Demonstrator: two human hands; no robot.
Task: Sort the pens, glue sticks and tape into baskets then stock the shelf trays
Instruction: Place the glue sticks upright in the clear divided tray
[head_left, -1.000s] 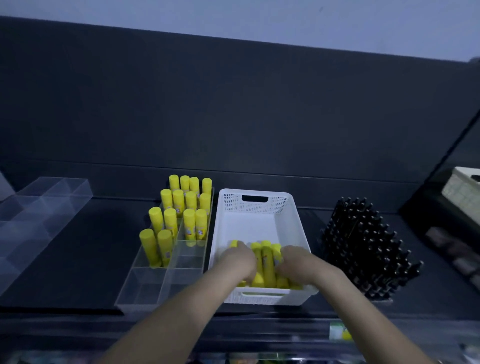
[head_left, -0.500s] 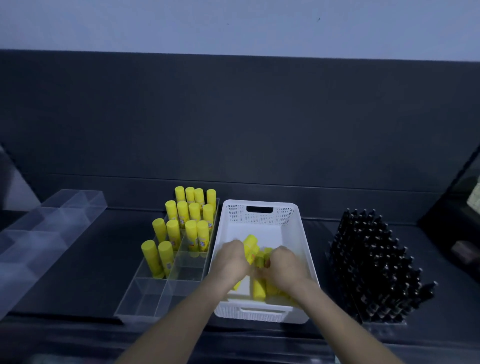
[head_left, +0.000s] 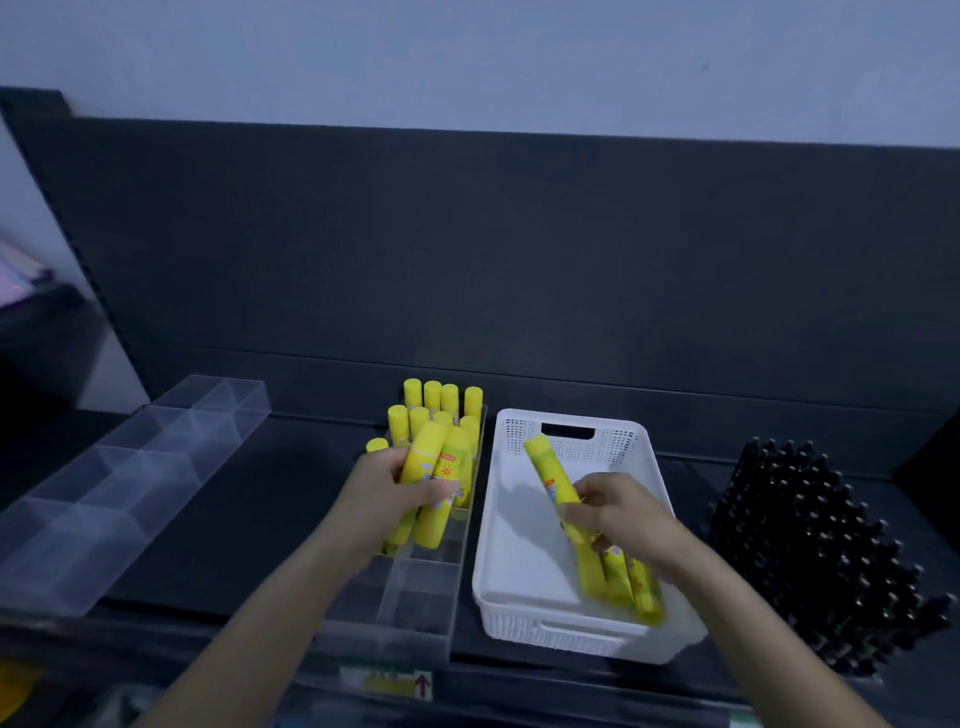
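Observation:
My left hand grips a bunch of yellow glue sticks above the clear divided tray, whose back compartments hold several glue sticks standing upright. My right hand holds one yellow glue stick tilted over the white basket. A few more glue sticks lie in the basket's front right corner, partly under my right wrist.
A second clear divided tray lies to the left on the dark shelf. A dense block of black pens stands upright to the right of the basket. A dark back panel rises behind everything.
Both hands were down in the basket among the glue sticks. My left hand has lifted a bunch leftward over the clear tray, and my right hand has raised a single stick.

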